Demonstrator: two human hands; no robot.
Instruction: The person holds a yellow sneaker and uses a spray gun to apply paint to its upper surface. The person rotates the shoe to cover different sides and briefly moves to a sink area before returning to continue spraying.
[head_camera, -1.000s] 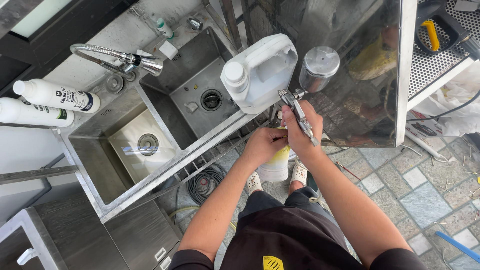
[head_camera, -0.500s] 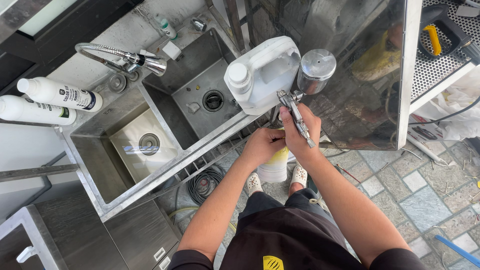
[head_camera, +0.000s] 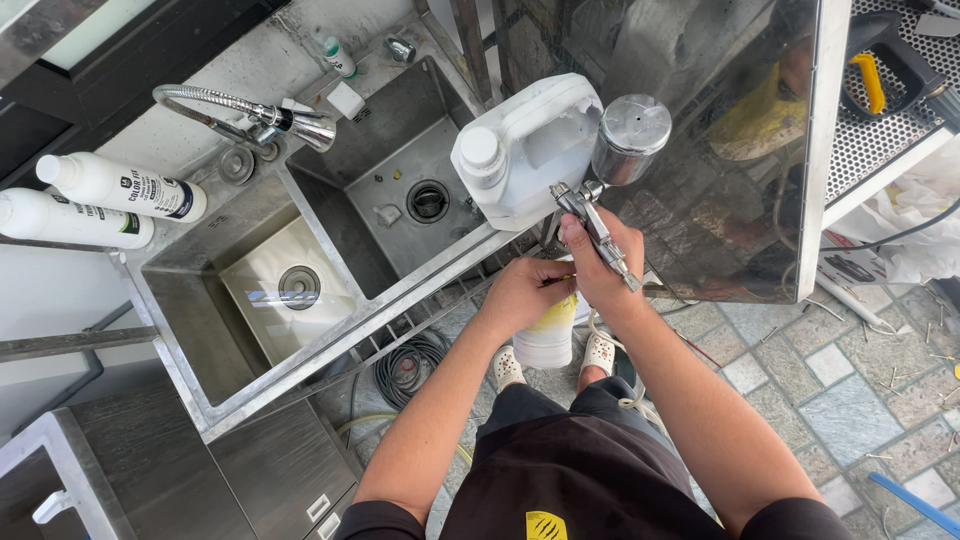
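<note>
Spray gun held beside the white jug.
Right hand (head_camera: 612, 262) is closed around the spray gun (head_camera: 600, 215); left hand (head_camera: 522, 292) is curled beside it, its grip hidden, near the white jug (head_camera: 525, 150).

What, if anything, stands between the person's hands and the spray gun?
Nothing visible. The right hand already grips the spray gun, and the left hand lies against it just below. The white jug stands behind, beside the gun's cup.

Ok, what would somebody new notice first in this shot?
Probably the metal spray gun with its shiny cup, gripped in the right hand at centre, the left hand beside it. Behind stands a white jug on the rim of a steel double sink.
</note>
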